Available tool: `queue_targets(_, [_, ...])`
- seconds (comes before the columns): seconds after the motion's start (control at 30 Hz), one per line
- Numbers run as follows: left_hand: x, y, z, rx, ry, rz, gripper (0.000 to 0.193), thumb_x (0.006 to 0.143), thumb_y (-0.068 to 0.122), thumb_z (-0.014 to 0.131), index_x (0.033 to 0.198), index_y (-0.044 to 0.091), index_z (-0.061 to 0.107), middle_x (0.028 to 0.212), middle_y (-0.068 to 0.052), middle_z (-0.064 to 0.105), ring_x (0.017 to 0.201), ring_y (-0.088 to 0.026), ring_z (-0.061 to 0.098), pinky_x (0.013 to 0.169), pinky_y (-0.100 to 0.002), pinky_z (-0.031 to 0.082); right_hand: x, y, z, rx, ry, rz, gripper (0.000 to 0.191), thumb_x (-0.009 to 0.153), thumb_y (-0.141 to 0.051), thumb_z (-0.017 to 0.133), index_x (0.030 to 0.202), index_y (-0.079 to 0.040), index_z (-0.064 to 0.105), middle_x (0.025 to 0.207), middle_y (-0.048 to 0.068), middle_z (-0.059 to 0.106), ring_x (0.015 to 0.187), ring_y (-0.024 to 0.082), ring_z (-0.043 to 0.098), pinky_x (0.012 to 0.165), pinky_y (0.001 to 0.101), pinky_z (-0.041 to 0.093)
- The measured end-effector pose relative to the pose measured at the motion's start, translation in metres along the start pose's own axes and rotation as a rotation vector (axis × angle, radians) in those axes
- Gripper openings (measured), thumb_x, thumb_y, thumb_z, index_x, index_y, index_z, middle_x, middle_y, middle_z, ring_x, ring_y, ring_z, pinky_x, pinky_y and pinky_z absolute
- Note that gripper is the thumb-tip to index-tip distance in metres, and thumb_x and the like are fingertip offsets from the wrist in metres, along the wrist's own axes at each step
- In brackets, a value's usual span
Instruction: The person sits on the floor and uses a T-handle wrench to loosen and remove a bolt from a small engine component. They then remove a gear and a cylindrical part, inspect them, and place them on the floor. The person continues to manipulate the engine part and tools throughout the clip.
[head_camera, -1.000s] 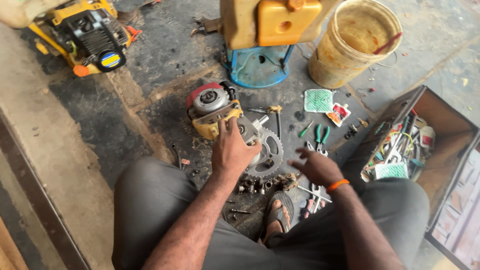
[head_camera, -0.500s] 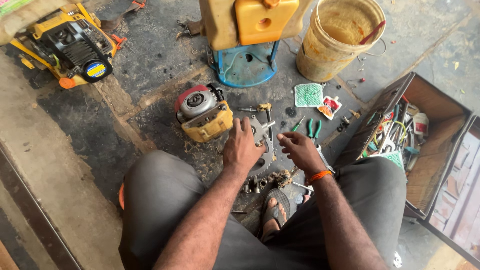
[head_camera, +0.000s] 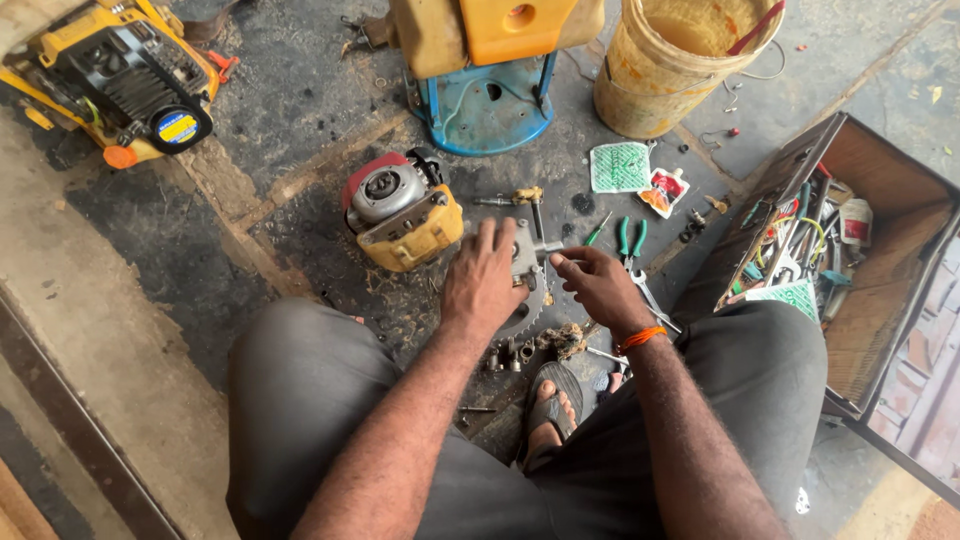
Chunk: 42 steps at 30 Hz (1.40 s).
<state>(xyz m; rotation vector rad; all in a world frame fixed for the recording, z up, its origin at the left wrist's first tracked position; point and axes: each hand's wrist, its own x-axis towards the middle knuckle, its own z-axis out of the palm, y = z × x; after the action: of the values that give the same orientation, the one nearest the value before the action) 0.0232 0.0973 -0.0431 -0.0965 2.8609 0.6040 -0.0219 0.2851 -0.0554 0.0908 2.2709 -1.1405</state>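
Left hand (head_camera: 483, 283) spread flat on toothed gear plate (head_camera: 527, 290) lying on floor (head_camera: 300, 120) beside small engine (head_camera: 402, 210), right hand (head_camera: 598, 287) pinching thin tool (head_camera: 549, 246) at plate's edge, near pliers (head_camera: 632, 240).

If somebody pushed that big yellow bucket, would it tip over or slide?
The yellow bucket looks wide with a flat base, so it would probably slide, not tip. Something fills part of it, likely making it heavy. Its plastic wall may flex a little.

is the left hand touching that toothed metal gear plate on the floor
Touching: the head view shows the left hand pressed flat on the toothed gear plate, fingers covering its top.
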Motion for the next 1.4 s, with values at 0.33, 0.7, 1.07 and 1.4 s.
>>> queue_targets(0.33, [0.007, 0.006, 0.008, 0.111, 0.073, -0.004, 0.107, 0.077, 0.052, 0.087, 0.151, 0.002, 0.028, 0.154, -0.023, 0.033, 0.131, -0.043, 0.048, 0.102, -0.053, 0.050, -0.005, -0.003, 0.003, -0.082, -0.024, 0.008, 0.066, 0.094, -0.054, 0.060, 0.140, -0.007, 0.060, 0.117, 0.016, 0.075, 0.103, 0.021, 0.073, 0.091, 0.0376, 0.059])
queue_targets(0.7, [0.006, -0.005, 0.004, -0.139, -0.017, 0.103, 0.100, 0.071, 0.043, 0.088, 0.152, 0.009, 0.040, 0.150, -0.014, 0.043, 0.129, -0.028, 0.058, 0.109, -0.043, 0.054, 0.009, 0.001, 0.004, 0.117, 0.051, -0.004, 0.068, 0.100, -0.059, 0.046, 0.137, -0.005, 0.061, 0.118, 0.012, 0.072, 0.099, 0.021, 0.072, 0.084, 0.0366, 0.059])
queue_targets(1.07, [0.002, -0.011, -0.009, -0.195, -0.014, 0.050, 0.101, 0.074, 0.047, 0.089, 0.154, 0.018, 0.035, 0.139, -0.020, 0.050, 0.124, -0.037, 0.058, 0.107, -0.053, 0.046, 0.000, -0.012, 0.015, 0.009, -0.015, -0.062, 0.066, 0.099, -0.058, 0.045, 0.142, -0.010, 0.058, 0.121, 0.016, 0.072, 0.103, 0.023, 0.072, 0.087, 0.0377, 0.060])
queue_targets(1.4, [0.004, -0.013, -0.010, -0.219, -0.016, -0.069, 0.090, 0.080, 0.045, 0.087, 0.150, 0.018, 0.037, 0.129, -0.020, 0.056, 0.114, -0.038, 0.063, 0.090, -0.050, 0.057, 0.002, -0.018, 0.023, 0.105, -0.017, -0.143, 0.069, 0.096, -0.059, 0.051, 0.145, -0.011, 0.053, 0.133, 0.019, 0.063, 0.117, 0.027, 0.068, 0.093, 0.0438, 0.061])
